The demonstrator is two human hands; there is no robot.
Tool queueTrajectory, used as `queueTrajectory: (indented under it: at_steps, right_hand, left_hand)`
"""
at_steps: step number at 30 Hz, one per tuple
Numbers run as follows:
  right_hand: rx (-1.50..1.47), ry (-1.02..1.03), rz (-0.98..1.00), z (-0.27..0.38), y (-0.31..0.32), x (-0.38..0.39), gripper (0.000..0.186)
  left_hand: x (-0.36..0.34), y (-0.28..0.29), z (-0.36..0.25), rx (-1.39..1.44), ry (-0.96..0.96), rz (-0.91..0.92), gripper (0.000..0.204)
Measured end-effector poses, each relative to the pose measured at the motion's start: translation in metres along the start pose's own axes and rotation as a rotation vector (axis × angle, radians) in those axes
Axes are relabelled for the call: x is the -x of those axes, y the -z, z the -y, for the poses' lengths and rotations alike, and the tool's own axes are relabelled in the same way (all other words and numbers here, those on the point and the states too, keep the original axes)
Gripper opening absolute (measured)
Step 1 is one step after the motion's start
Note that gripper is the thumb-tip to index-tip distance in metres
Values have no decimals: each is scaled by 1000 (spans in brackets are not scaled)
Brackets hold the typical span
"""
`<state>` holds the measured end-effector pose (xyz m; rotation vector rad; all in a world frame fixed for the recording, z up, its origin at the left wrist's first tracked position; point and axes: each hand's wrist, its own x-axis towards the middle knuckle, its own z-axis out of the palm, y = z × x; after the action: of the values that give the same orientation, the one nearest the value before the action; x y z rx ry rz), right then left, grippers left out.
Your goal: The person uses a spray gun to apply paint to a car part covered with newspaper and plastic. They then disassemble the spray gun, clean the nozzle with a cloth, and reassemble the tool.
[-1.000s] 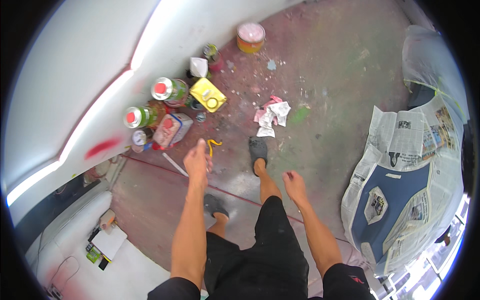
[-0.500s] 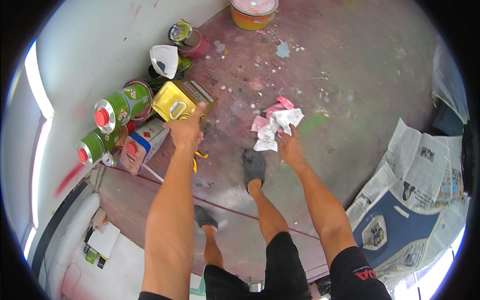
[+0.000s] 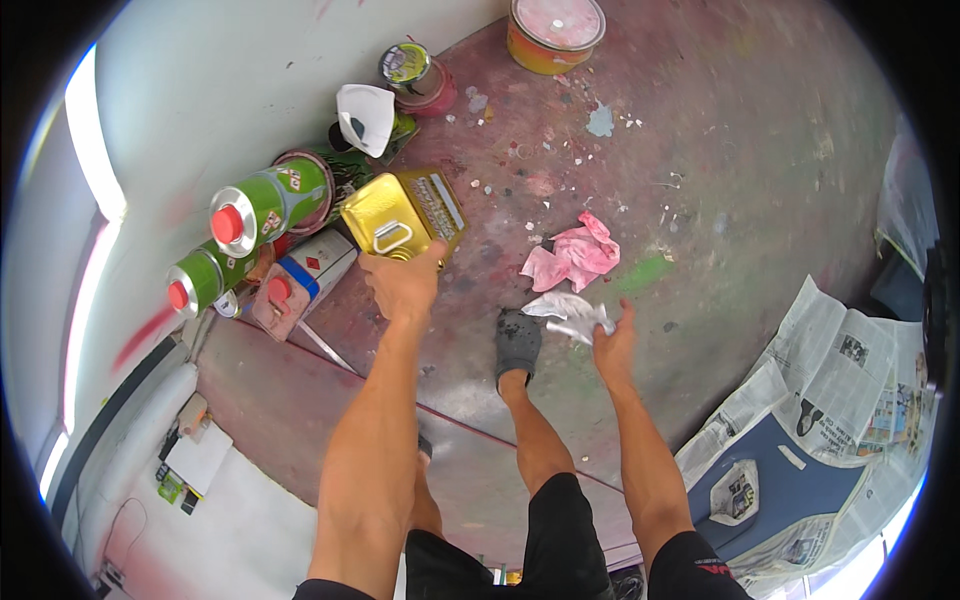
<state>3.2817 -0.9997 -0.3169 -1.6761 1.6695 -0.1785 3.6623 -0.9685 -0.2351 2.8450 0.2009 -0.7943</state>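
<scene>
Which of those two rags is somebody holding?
The white rag, pinched in the right hand; the pink rag lies on the floor, with no hand on it.

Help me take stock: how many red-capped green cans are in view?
2. The upper can is left of the yellow tin; the lower can is below the first, farther left. Others may be hidden behind them.

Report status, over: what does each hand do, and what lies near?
Left hand at yellow can, grip unclear. Right hand holds white rag. Pink rag nearby on floor.
</scene>
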Motion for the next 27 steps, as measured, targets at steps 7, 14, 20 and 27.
queueTrajectory:
  at_steps: [7, 14, 20, 27]
  right_hand:
    - [-34, -131, 357, 60, 95, 15, 31]
    - [-542, -253, 321, 169, 130, 16, 20]
    - [-575, -59, 365, 220, 104, 19, 35]
    - [-669, -351, 1014, 237, 89, 39, 39]
  left_hand:
    - [80, 64, 29, -32, -203, 133, 117]
    - [167, 155, 58, -348, -451, 273, 122]
    - [215, 196, 47, -637, -748, 481, 129]
    - [243, 205, 26, -864, -760, 659, 133]
